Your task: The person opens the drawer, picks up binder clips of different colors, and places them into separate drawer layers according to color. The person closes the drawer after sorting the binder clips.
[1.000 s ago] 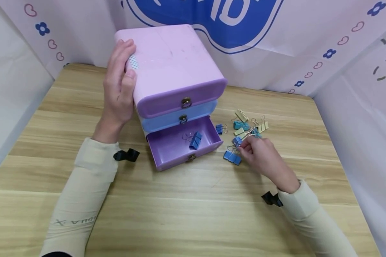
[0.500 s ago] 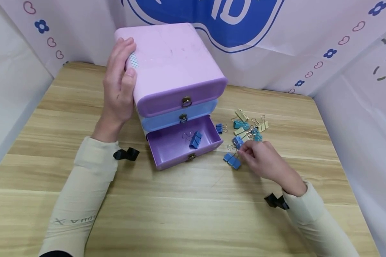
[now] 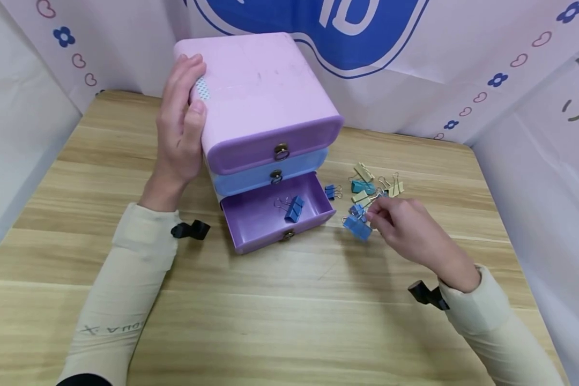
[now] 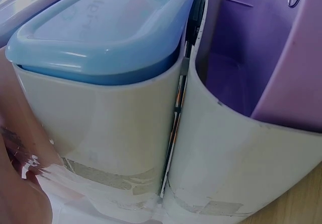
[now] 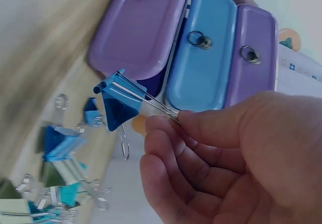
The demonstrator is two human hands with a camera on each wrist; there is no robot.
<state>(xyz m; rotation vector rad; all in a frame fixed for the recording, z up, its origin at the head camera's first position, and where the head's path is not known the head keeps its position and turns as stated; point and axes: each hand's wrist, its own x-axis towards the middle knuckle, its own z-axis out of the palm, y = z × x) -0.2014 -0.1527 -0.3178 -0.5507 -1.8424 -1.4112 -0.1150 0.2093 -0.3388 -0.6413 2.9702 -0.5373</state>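
Note:
My left hand rests against the left side of a pink-topped drawer unit, with its fingertips on the top edge. Between the thumb and fingers of my right hand is a wire handle of a blue binder clip. In the right wrist view that blue clip hangs in front of the drawers. The unit's bottom purple drawer is pulled out, and another blue binder clip lies inside it. The blue middle drawer and the purple top drawer are closed.
Right of the drawer unit, several loose binder clips lie on the wooden table, among them a yellow clip, a teal clip and a small blue clip. A printed white cloth hangs behind the table.
My right hand has drawn the blue binder clip up off the table, slightly away from the pile. My left hand stays on the drawer unit.

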